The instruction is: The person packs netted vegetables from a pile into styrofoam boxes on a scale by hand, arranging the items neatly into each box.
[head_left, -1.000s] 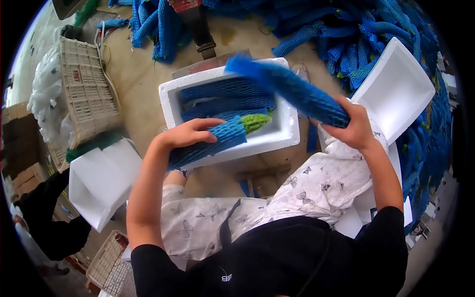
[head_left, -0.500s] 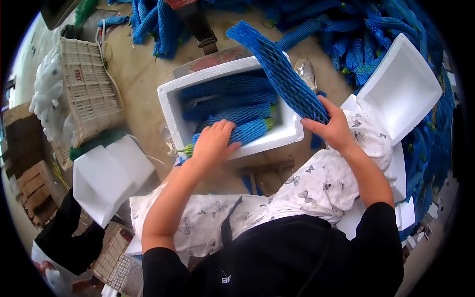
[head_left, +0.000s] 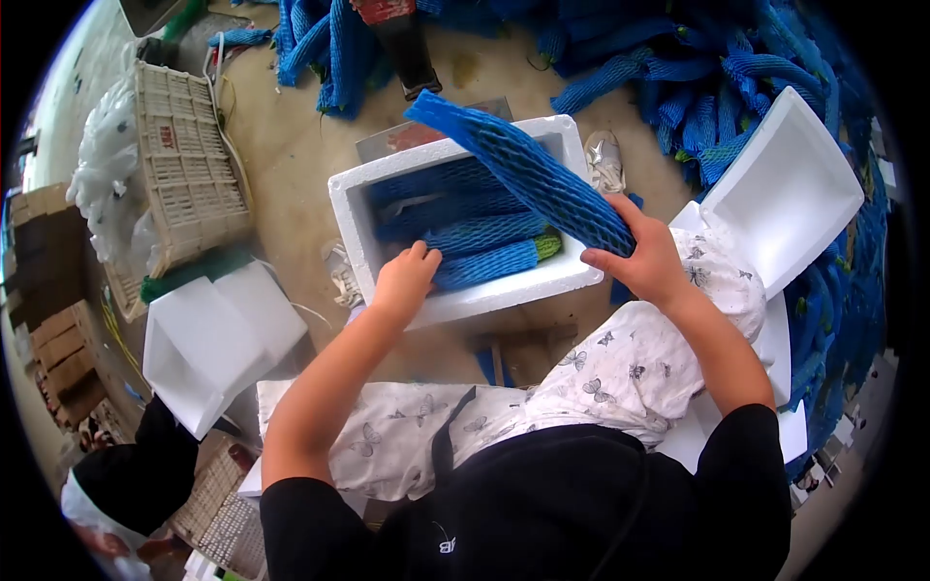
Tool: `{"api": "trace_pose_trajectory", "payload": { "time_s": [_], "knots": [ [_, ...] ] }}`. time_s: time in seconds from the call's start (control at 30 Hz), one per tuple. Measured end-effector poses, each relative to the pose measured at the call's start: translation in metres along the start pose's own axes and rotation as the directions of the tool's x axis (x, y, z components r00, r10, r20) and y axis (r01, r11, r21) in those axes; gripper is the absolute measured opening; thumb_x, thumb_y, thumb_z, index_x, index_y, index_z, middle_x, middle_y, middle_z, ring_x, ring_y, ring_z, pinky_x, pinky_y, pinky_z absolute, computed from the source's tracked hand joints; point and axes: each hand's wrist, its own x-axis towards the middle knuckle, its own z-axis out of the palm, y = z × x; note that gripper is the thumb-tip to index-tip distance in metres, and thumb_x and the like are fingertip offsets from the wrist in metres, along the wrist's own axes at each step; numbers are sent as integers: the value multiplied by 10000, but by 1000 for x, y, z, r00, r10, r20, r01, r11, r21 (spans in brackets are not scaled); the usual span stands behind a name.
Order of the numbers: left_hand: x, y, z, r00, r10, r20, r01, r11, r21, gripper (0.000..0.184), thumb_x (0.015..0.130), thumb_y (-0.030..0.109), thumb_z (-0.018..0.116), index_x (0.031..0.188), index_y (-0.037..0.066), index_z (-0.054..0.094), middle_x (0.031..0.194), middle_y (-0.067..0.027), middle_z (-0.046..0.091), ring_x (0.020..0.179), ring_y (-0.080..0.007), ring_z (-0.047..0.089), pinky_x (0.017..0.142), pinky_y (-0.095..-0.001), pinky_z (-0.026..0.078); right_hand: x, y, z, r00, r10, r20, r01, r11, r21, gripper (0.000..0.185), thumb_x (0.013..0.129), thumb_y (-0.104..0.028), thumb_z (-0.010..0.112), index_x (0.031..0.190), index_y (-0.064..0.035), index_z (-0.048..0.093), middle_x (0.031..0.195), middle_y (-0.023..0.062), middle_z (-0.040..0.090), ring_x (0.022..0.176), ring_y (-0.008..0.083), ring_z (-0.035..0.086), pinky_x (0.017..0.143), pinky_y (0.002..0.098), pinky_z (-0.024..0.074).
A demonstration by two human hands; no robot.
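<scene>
My right hand (head_left: 644,254) grips the lower end of a long vegetable in a blue foam net (head_left: 523,169), tilted over the white foam box (head_left: 465,312). Its far end points up and left, above the box's back rim. Several blue-netted vegetables lie lengthwise inside the box, partly hidden by the raised one. At the front inner wall, my left hand (head_left: 407,284) has its fingers curled at the left end of the nearest netted vegetable (head_left: 489,265), whose bare green tip shows at the right. The exact kind of vegetable is hidden by the nets.
Piles of blue-netted vegetables (head_left: 697,121) lie at the back and right. An open foam box (head_left: 790,194) stands right, other white foam pieces (head_left: 218,339) left. A plastic crate (head_left: 184,165) with clear bags is further left. Another person's dark sleeve (head_left: 145,474) shows lower left.
My left hand has slid left along the front vegetable to its end, and that vegetable sits further right. The vegetable in my right hand has tipped lower over the box. The view has shifted slightly.
</scene>
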Motion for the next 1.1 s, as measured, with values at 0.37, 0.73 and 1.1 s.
{"api": "trace_pose_trajectory", "payload": {
  "time_s": [0.37, 0.73, 1.1],
  "knots": [
    [-16, -5, -11, 977, -145, 156, 125, 984, 129, 188, 777, 158, 711, 910, 43, 644, 875, -152, 629, 782, -321, 674, 677, -386, 555, 93, 18, 93, 840, -541, -36, 436, 713, -549, 590, 710, -148, 764, 1235, -134, 494, 1167, 85, 533, 1088, 319, 508, 916, 423, 423],
    [149, -245, -64, 404, -632, -662, 514, 755, -407, 600, 713, 284, 780, 1213, 87, 516, 1225, -107, 542, 1124, -316, 530, 926, -402, 462, 140, 17, 143, 721, -670, 181, 643, 547, -537, 228, 691, -186, 742, 850, -193, 579, 777, 14, 504, 736, 223, 549, 694, 356, 428],
    [261, -300, -37, 653, -616, -441, 469, 786, -404, 745, 569, 374, 840, 1201, 95, 563, 1175, -107, 543, 1124, -262, 512, 990, -423, 323, 133, 64, 155, 732, -638, 241, 616, 468, -634, 425, 542, -318, 793, 892, -226, 570, 1143, 105, 563, 1131, 378, 512, 978, 520, 339]
  ]
}}
